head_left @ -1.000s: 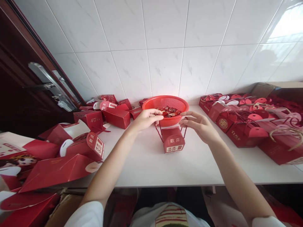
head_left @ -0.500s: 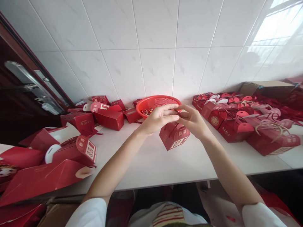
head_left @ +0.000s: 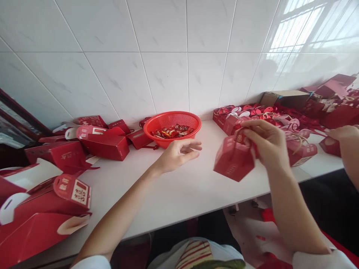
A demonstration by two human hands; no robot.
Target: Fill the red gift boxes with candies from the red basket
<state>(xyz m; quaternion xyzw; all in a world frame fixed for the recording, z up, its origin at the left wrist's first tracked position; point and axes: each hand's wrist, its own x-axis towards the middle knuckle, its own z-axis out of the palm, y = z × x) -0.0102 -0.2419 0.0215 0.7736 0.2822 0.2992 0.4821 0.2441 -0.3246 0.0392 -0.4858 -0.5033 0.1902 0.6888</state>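
Note:
A small red gift box (head_left: 234,160) hangs above the white table, its top pinched in my right hand (head_left: 267,144). The box's sides carry pale printed characters, and its top is partly hidden by my fingers. My left hand (head_left: 181,153) is empty, thumb and fingers apart, just in front of an orange-red plastic basket (head_left: 193,136). Inside that basket lie several small wrapped sweets (head_left: 174,131).
Several red boxes (head_left: 105,144) lie jumbled on the left of the white table (head_left: 168,196). More closed boxes (head_left: 301,149) with cord handles crowd the right, near a cardboard box (head_left: 286,98). Another person's hand (head_left: 343,132) touches a red box at the right edge.
My right hand has carried the gift box to the right, away from my left hand. My left hand has let go and opened. The view has turned right, and another person's hand now shows.

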